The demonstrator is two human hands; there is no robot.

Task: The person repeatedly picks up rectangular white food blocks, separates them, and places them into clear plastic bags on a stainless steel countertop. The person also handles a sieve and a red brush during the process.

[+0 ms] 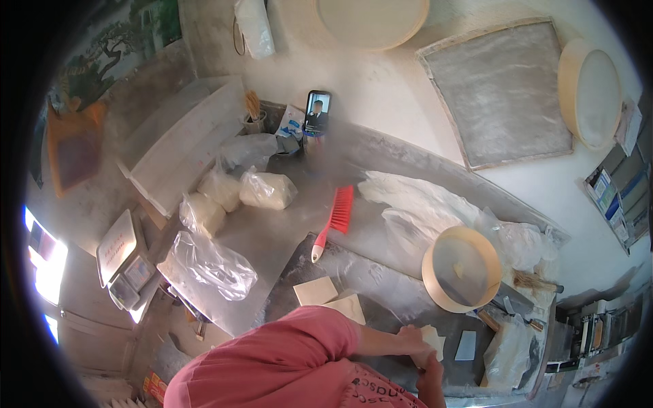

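Note:
Both of my hands are close together at the lower right of the view, over a dark work board (393,364). My left hand (416,342) reaches in from the left and grips the upper side of a small stack of pale thin sheets, apparently dough (432,337). From below, my right hand (431,375) closes on the same sheets; its fingers are partly hidden. Two pale square pieces (315,290) lie on the board left of my arm, one partly covered by my sleeve. A flat whitish rectangle (466,346) rests just right of my hands.
A round wooden-rimmed sieve (444,302) stands beyond my hands. A red-bristled brush (338,214) lies across the board's far edge. Wooden-handled tools (488,320) sit at right near a plastic bag (507,352). Bagged pale blocks (268,190) and a scale (125,260) are at left.

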